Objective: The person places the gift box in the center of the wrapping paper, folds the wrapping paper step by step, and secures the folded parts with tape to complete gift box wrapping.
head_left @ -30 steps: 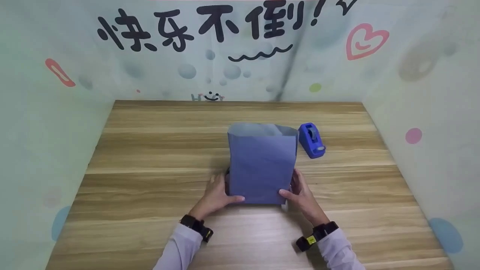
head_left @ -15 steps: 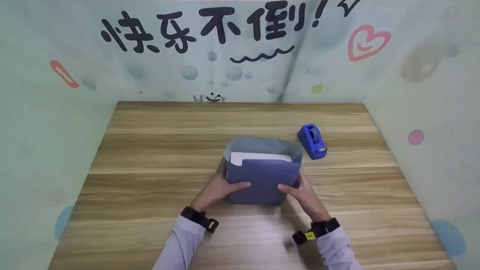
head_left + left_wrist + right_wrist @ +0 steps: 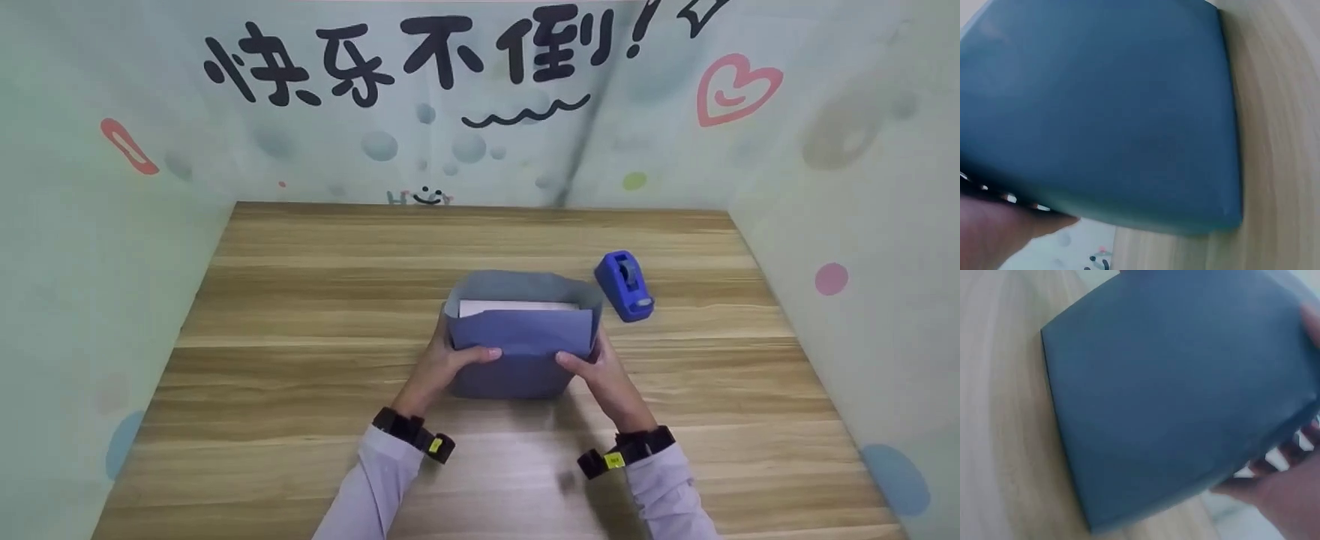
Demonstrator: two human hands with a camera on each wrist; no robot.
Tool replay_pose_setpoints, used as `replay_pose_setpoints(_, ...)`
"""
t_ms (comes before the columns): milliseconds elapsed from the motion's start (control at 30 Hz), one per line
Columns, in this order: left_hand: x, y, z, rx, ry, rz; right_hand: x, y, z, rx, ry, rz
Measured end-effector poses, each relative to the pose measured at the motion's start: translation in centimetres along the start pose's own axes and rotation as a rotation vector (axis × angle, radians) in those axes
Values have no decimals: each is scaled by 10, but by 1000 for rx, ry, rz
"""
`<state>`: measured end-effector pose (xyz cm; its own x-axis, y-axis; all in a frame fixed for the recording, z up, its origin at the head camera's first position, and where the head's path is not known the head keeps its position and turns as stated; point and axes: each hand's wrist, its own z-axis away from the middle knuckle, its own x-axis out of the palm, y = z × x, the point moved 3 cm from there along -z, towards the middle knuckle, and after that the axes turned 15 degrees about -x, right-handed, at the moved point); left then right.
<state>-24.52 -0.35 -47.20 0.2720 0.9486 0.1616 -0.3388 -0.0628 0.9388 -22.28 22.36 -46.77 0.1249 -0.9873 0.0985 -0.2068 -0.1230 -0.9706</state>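
In the head view, a white box [image 3: 517,306] sits inside a sleeve of blue wrapping paper [image 3: 517,375] that is open at the top, its rear edge rising above the box. My left hand [image 3: 439,369] grips the wrapped box from the left, thumb across the front face. On the other side my right hand [image 3: 611,379] mirrors it, thumb on the front and fingers hidden behind. Both wrist views are filled by the smooth blue paper [image 3: 1117,112], with the fingers [image 3: 1294,453] of my right hand spread along the side in the right one. Whether the bottom touches the table is unclear.
A blue tape dispenser [image 3: 625,289] stands just behind and right of the wrapped box. The wooden table [image 3: 300,322] is bounded by printed pale sheets [image 3: 420,157] at the back and on both sides.
The wrapped box has tipped so its open top and the white box show. Both hands have slid higher up its sides; lately the front paper flap lies lower and flatter.
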Motion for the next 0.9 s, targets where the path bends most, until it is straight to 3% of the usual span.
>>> replay_pose_setpoints(133,2,-2,1,-34,49,41,8,-1,-1,-3,89,16)
replay_pose_setpoints(300,7,-3,4,-54,138,18,19,-3,-1,-21,188,-49)
replay_pose_setpoints(467,10,3,5,1,156,48,25,-7,0,-69,252,-65)
replay_pose_setpoints(700,13,6,9,-8,234,53,29,-10,0,-79,337,20)
replay_pose_setpoints(900,14,13,11,95,327,-10,30,-10,1,-86,379,82)
